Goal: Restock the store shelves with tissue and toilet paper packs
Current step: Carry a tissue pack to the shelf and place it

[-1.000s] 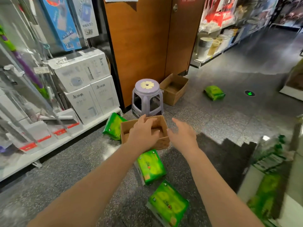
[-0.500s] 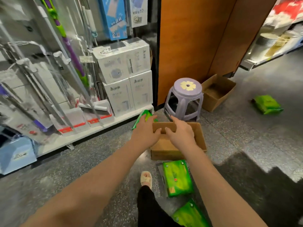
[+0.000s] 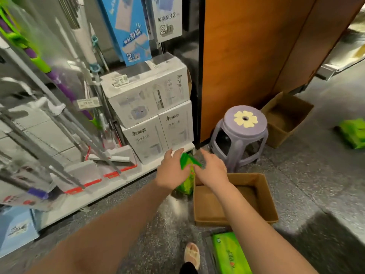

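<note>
Green plastic tissue pack (image 3: 187, 175) upright between both hands, left of open brown cardboard box (image 3: 233, 200); round lilac plastic stool (image 3: 240, 135) behind box; white cartons (image 3: 158, 123) on shelf left.

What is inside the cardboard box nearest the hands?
The nearest cardboard box shows only bare brown floor and walls inside. The right forearm crosses over it, hiding a strip of its interior, so nothing can be confirmed there.

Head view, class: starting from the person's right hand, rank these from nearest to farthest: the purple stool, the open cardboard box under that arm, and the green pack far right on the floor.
From the right hand:
1. Open cardboard box, directly beneath the wrist.
2. Purple stool, just beyond, to the right.
3. Green pack, far right on the floor.
</note>
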